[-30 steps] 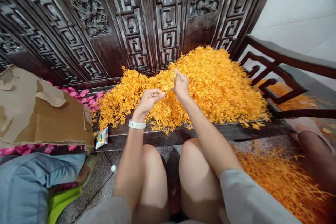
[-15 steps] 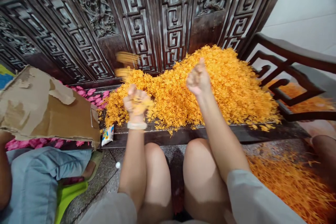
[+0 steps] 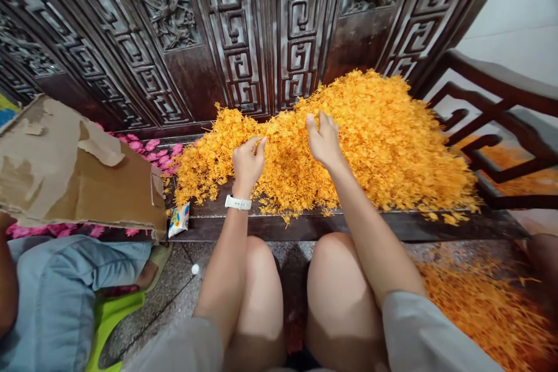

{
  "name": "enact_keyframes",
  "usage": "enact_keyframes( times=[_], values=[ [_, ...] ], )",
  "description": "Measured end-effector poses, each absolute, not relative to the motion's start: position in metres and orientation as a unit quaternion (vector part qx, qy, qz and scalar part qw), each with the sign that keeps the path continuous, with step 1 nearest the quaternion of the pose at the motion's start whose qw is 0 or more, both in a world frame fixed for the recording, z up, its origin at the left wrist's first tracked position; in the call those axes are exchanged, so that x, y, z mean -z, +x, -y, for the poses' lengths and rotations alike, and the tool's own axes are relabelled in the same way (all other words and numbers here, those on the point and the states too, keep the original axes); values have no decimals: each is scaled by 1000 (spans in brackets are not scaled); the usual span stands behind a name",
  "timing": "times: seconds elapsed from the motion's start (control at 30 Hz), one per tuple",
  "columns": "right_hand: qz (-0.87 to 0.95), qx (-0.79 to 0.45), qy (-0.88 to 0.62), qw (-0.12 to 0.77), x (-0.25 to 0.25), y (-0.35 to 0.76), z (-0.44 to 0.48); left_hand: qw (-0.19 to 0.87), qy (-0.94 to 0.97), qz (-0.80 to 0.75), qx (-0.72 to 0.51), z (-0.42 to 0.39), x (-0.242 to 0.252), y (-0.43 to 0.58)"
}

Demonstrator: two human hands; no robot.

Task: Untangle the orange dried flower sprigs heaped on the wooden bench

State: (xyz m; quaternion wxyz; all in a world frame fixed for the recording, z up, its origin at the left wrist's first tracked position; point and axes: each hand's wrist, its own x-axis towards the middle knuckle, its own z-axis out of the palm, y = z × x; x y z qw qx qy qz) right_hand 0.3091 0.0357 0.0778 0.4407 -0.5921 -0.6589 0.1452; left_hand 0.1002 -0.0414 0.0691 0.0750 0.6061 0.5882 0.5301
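Observation:
A long heap of orange-yellow artificial flowers (image 3: 370,139) lies along a dark wooden bench (image 3: 261,222). My left hand (image 3: 248,161), with a white band at its wrist, is over the left part of the heap. Its thumb and forefinger are pinched together, and whatever they may hold is too small to make out. To the right, my right hand (image 3: 324,138) reaches to the middle of the heap with thumb and fingers apart. Some of its fingertips are hidden against the flowers, and I see nothing held in it.
A torn cardboard box (image 3: 87,168) stands at left by pink flowers (image 3: 161,157). Nearby are a small packet (image 3: 178,221) and another person's jeans-clad leg (image 3: 65,285). Orange strands (image 3: 483,302) pile up at lower right. The carved backrest (image 3: 244,29) and armrest (image 3: 501,128) bound the bench.
Yellow pieces that were blurred in the air at upper left and at my left hand are gone from there. My left hand has moved right and up; my right hand has opened from a closed grip.

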Motion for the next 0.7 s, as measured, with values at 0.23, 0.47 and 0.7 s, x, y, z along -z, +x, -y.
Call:
enact_keyframes(
  times=[0.23,0.47,0.7],
  values=[
    [612,-161,-571,523,-97,291,-18,-19,678,-541,-497,49,-78,116],
    [455,-371,-457,668,-101,264,-12,-108,756,-521,-380,59,-87,143],
    [463,-247,-467,712,-95,285,-26,-57,764,-507,-395,64,-93,144]
  ],
)
